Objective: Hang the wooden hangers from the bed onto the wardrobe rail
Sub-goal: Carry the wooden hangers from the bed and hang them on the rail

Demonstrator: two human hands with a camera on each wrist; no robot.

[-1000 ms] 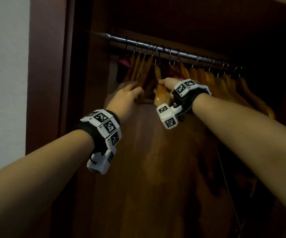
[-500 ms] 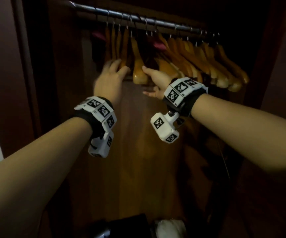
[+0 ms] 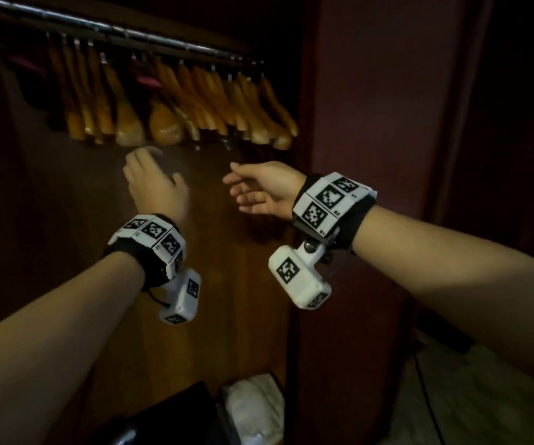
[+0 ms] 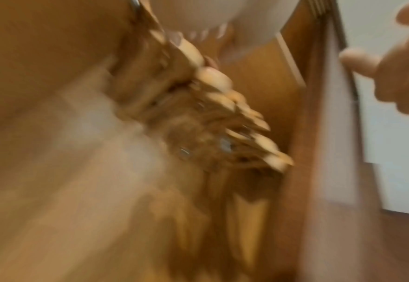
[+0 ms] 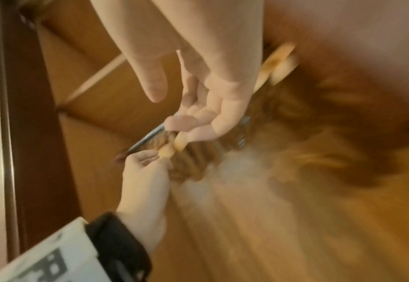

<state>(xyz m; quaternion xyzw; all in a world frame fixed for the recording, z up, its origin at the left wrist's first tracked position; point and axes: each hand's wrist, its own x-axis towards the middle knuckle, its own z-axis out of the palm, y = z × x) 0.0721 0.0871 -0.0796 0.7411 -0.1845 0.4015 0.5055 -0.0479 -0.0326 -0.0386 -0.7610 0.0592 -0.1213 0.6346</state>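
Note:
Several wooden hangers (image 3: 163, 120) hang in a tight row on the metal wardrobe rail (image 3: 150, 38) at the upper left of the head view. My left hand (image 3: 145, 162) is just below their lower ends, fingers relaxed, holding nothing. My right hand (image 3: 243, 191) hovers to its right, palm turned inward, fingers loose and empty. In the blurred right wrist view my right hand (image 5: 198, 91) is spread open in front of the rail (image 5: 145, 139), with my left hand (image 5: 145, 171) below it. The left wrist view is smeared and shows the hangers (image 4: 222, 106) from below.
The wardrobe's dark red side panel (image 3: 371, 91) stands just right of the hangers. A white bundle (image 3: 253, 409) and a dark object (image 3: 175, 412) lie at the wardrobe bottom. Pale floor (image 3: 468, 396) shows at the lower right.
Both hands have come off the hangers and dropped below them. My view has swung right and downward, so the rail now sits at the upper left.

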